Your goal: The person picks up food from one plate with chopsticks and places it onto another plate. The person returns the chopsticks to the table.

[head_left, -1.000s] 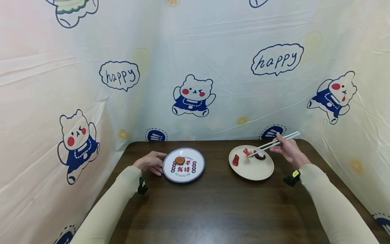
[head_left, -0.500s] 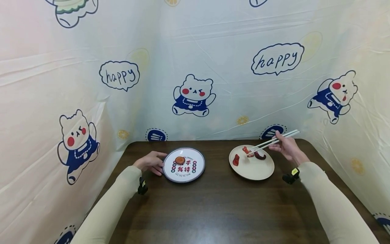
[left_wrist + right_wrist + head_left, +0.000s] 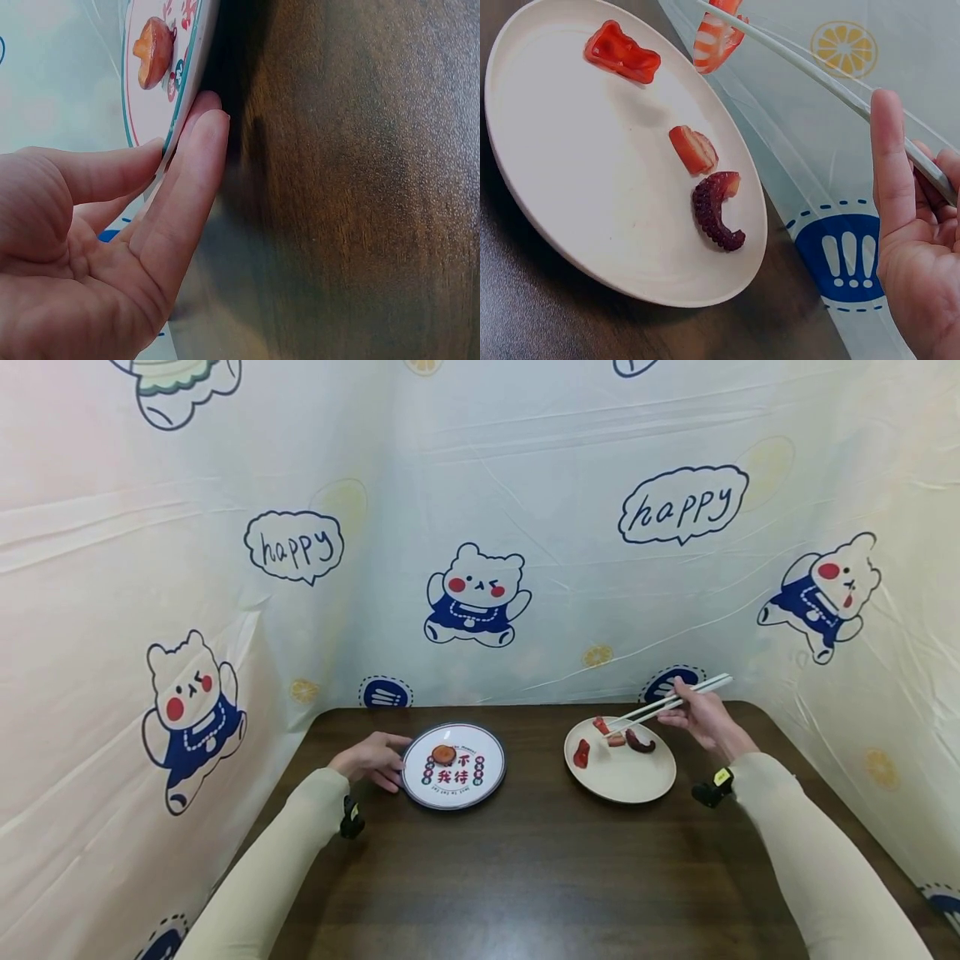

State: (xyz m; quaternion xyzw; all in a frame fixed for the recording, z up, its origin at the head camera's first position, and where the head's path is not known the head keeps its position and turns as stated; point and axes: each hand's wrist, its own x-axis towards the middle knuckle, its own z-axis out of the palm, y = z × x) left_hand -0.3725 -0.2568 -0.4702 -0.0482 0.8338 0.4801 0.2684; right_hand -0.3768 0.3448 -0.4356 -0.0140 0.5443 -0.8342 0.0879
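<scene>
My left hand pinches the rim of a white plate printed with red characters, thumb on top and fingers beneath. On that plate sits a brown mushroom-shaped piece. In my right hand is a pair of pale chopsticks, reaching over a cream plate. Their tips pinch an orange-and-white striped shrimp-like piece, raised above the plate in the right wrist view. Left on the cream plate are a red pepper-like piece, an orange-and-white chunk and a dark purple curled octopus tentacle.
Both plates stand toward the back of a dark brown wooden table. A pale printed cloth hangs behind and at both sides. Each wrist carries a small black camera.
The chopsticks have shifted slightly left and up with the striped piece between their tips, uncovering the orange-and-white chunk on the plate. My left hand has stayed in place.
</scene>
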